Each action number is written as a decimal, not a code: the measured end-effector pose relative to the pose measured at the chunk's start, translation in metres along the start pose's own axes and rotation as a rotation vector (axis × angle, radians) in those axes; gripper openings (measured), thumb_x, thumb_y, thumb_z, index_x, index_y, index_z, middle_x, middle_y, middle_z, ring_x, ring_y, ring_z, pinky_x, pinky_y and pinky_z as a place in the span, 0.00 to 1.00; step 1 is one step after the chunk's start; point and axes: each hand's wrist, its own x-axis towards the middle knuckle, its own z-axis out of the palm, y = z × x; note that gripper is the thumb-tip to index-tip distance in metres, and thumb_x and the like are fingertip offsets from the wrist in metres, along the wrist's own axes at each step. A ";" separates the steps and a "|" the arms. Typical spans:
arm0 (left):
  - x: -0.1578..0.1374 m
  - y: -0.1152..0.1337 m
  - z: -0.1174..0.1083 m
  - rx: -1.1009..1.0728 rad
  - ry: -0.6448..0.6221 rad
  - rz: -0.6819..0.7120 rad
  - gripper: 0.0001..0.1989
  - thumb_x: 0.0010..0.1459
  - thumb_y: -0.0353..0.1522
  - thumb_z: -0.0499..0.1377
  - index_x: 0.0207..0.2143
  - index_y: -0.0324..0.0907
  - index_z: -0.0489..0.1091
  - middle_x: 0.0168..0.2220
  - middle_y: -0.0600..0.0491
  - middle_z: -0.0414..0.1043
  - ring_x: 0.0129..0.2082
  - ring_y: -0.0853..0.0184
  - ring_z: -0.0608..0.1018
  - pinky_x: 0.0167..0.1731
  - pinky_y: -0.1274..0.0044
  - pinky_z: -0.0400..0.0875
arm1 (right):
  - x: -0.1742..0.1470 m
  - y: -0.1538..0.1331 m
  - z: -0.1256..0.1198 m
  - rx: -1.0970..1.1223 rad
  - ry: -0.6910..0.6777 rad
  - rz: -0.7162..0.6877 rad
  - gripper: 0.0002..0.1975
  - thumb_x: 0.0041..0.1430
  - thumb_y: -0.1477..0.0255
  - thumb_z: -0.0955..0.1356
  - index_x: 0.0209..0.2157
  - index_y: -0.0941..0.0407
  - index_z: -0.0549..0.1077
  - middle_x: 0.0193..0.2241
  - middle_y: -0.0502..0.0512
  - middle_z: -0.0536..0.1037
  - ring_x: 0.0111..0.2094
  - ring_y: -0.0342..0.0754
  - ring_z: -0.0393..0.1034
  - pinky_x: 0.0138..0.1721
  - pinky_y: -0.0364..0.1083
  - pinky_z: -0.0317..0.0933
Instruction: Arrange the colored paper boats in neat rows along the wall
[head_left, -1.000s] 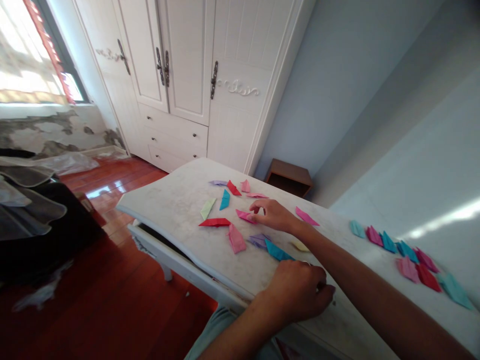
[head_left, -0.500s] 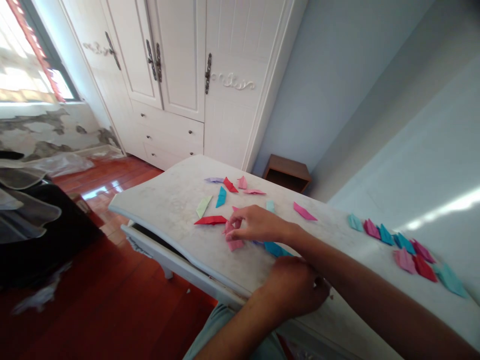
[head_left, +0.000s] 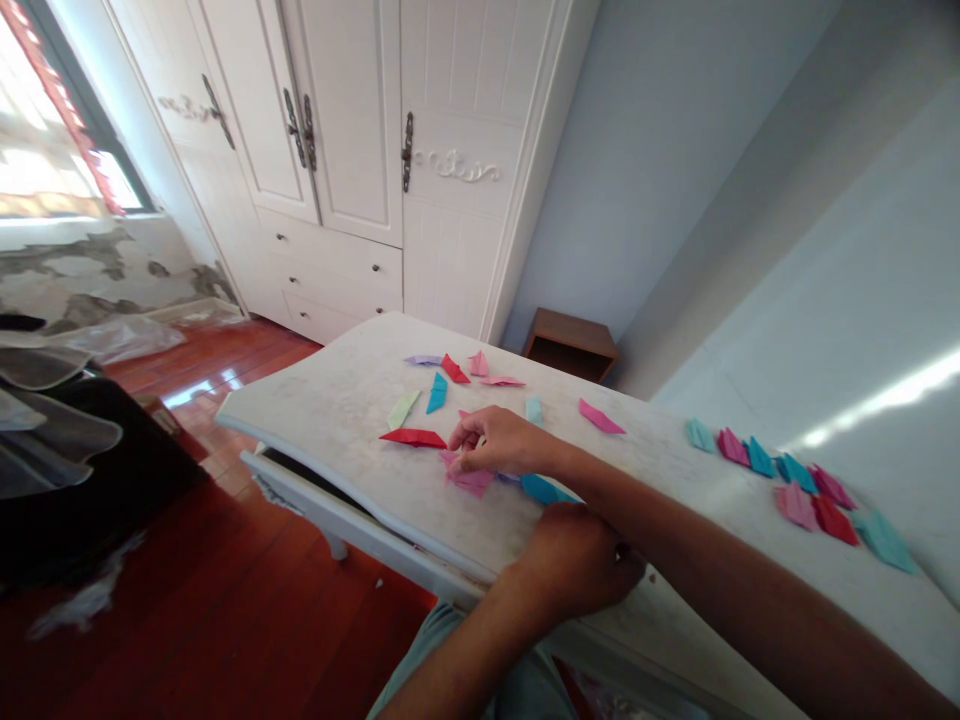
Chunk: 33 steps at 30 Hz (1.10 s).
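My right hand (head_left: 501, 440) reaches across the white tabletop, thumb and fingers pinched at the top of a pink folded paper piece (head_left: 471, 478). A red folded paper piece (head_left: 414, 438) lies just left of these fingertips. Below the right forearm, my left hand (head_left: 581, 562) is curled closed near the table's front edge; whatever its fingers hold, if anything, is hidden. A blue folded paper piece (head_left: 546, 490) lies between the two hands, partly covered. Past the right hand sits a pale green-blue paper piece (head_left: 534, 410).
On the white table (head_left: 315, 400), several more folded papers lie toward the far side, including a light green one (head_left: 403, 410) and a magenta one (head_left: 601, 416). A row of folded pieces (head_left: 795, 506) stands at the right. A drawer (head_left: 337, 510) is partly pulled out in front.
The pink paper under my right fingertips now looks flatter and more spread out. My left hand stays closed in nearly the same place. The view has shifted slightly.
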 end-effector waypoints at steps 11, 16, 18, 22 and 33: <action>0.003 0.006 -0.007 0.008 0.008 -0.054 0.15 0.60 0.38 0.55 0.24 0.39 0.72 0.24 0.52 0.74 0.25 0.68 0.73 0.23 0.76 0.51 | -0.073 -0.006 -0.025 0.826 0.387 -0.124 0.17 0.44 0.62 0.77 0.28 0.58 0.72 0.19 0.44 0.67 0.15 0.34 0.51 0.16 0.39 0.42; 0.004 0.005 -0.005 -0.003 0.018 -0.073 0.15 0.60 0.37 0.56 0.23 0.39 0.70 0.25 0.54 0.73 0.25 0.70 0.71 0.25 0.76 0.53 | -0.102 0.006 -0.031 0.932 0.531 -0.061 0.19 0.42 0.63 0.78 0.29 0.57 0.70 0.15 0.40 0.62 0.14 0.34 0.49 0.16 0.39 0.40; 0.005 0.005 -0.004 -0.022 0.035 -0.071 0.14 0.60 0.37 0.56 0.23 0.39 0.68 0.24 0.55 0.72 0.24 0.71 0.69 0.26 0.77 0.53 | -0.113 0.013 -0.035 0.924 0.580 -0.058 0.18 0.44 0.63 0.78 0.29 0.56 0.69 0.14 0.40 0.61 0.14 0.34 0.48 0.16 0.39 0.40; 0.006 0.005 -0.003 -0.047 0.041 -0.076 0.14 0.61 0.36 0.55 0.23 0.39 0.66 0.22 0.56 0.69 0.23 0.72 0.67 0.25 0.78 0.52 | -0.140 0.036 -0.044 0.907 0.626 -0.060 0.17 0.47 0.62 0.76 0.30 0.56 0.69 0.12 0.39 0.60 0.13 0.34 0.46 0.15 0.39 0.39; 0.011 0.007 -0.002 -0.013 -0.012 -0.099 0.17 0.63 0.39 0.51 0.25 0.41 0.68 0.23 0.54 0.71 0.25 0.68 0.71 0.27 0.78 0.58 | -0.246 0.169 -0.116 0.468 1.015 0.335 0.25 0.38 0.53 0.76 0.31 0.58 0.70 0.13 0.40 0.59 0.13 0.35 0.46 0.15 0.39 0.38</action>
